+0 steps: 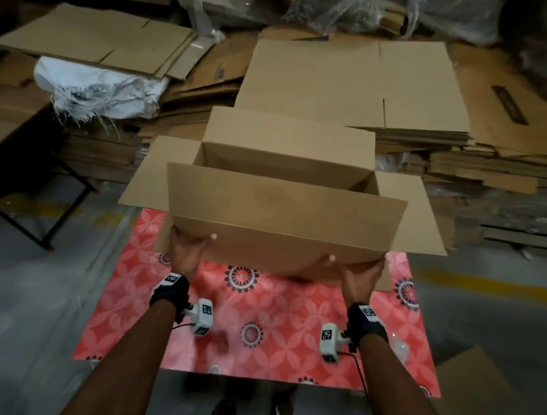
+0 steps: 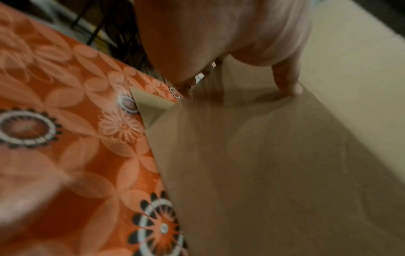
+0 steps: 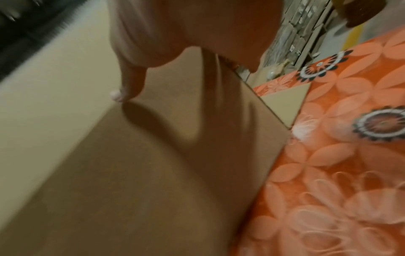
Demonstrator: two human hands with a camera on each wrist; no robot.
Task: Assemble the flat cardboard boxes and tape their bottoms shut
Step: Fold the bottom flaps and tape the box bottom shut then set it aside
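Note:
An opened brown cardboard box (image 1: 281, 214) stands tilted over the red flower-patterned table (image 1: 254, 338), its top flaps spread and its inside bare. My left hand (image 1: 189, 246) grips the near left lower corner, thumb on the near face. At the near right lower corner my right hand (image 1: 357, 271) grips the same way. In the left wrist view the left hand (image 2: 219, 34) presses the box wall (image 2: 274, 173), and a flap corner (image 2: 149, 107) pokes out onto the tablecloth (image 2: 76, 138). The right wrist view shows the right hand (image 3: 175, 34) on the box (image 3: 142, 173). The fingers behind the corners are hidden.
Stacks of flat cardboard (image 1: 352, 82) fill the space behind the table. A torn white sack (image 1: 100, 89) and a black folding stand (image 1: 19, 191) sit at the left. Another cardboard sheet (image 1: 481, 391) lies at the lower right. A yellow line (image 1: 490, 286) marks the grey floor.

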